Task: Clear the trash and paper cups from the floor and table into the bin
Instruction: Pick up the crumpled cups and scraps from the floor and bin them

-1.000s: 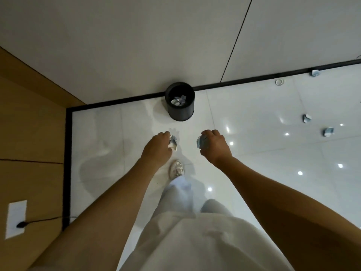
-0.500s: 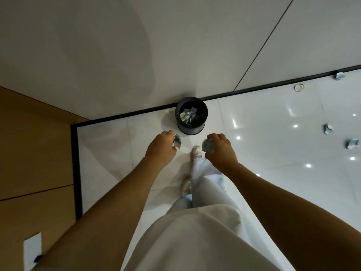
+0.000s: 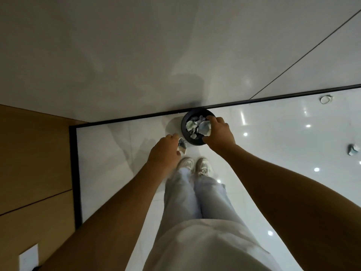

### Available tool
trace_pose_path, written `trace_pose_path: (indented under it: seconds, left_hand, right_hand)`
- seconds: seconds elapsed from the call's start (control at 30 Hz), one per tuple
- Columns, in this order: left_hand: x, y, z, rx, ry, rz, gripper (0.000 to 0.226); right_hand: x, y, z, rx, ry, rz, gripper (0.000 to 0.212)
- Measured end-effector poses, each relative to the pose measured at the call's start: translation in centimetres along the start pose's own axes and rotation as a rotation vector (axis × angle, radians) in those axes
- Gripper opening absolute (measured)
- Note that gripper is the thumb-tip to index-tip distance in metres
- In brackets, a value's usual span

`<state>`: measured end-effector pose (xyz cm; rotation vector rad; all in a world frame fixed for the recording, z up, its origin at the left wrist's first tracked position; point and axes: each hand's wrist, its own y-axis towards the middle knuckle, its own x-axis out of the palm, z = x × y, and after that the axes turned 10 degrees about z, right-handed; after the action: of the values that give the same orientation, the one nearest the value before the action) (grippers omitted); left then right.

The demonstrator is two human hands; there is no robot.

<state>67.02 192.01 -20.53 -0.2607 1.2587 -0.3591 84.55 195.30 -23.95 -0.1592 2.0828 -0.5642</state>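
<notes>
Bin [image 3: 195, 140]: black, round, on the glossy white floor [image 3: 283, 153] against the dark baseboard, now directly ahead of both shoes [image 3: 195, 166] instead of a step away as half a second ago. Already partly filled with crumpled paper [image 3: 190, 125]. Right hand [image 3: 218, 133] moved forward from beside the left to over the bin's opening, fingers curled around a crumpled paper wad [image 3: 204, 128]; hard to say whether the grip has begun to loosen. Left hand [image 3: 166, 153] still short of the rim, just beside the bin's near-left edge, fingers closed on a smaller crumpled scrap [image 3: 182, 146]. Feet side by side now, no longer mid-stride.

Bin's right rim hidden under the right hand. Further along the floor, a crumpled piece [image 3: 353, 149] near the right edge and a small ring-shaped thing [image 3: 325, 99] by the baseboard, too small to identify. Wall plate [image 3: 28, 259] cut off at lower left.
</notes>
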Motion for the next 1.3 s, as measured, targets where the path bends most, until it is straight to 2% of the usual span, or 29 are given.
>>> trace_pose_path:
  seconds: [0.2,0.4,0.7,0.97,1.17,1.3]
  left_hand:
    - [0.1,3.0,-1.1,0.043,0.035,-0.067,0.030]
    - [1.6,7.4,1.4,0.130,0.073,-0.116,0.035]
    - [6.3,14.1,3.9,0.103,0.206,-0.228,0.048]
    - [4.9,13.1,5.4,0.371,0.291,-0.248,0.038]
    - [3.7,12.1,11.7,0.635,0.371,-0.202,0.031]
    - [3.4,11.3,17.1,0.787,0.424,-0.232,0.029]
  right_hand:
    - [0.6,1.6,2.0,0.165,0.023,-0.003,0.061]
    - [0.6,0.6,5.2,0.312,0.089,0.045,0.059]
    - [0.9,1.3,7.1,0.354,0.163,0.125,0.057]
    - [-0.7,0.1,6.8,0.400,0.198,0.172,0.056]
    - [-3.4,-2.7,9.2,0.509,0.247,0.250,0.055]
    - [-5.7,-4.8,12.4,0.625,0.294,0.289,0.055]
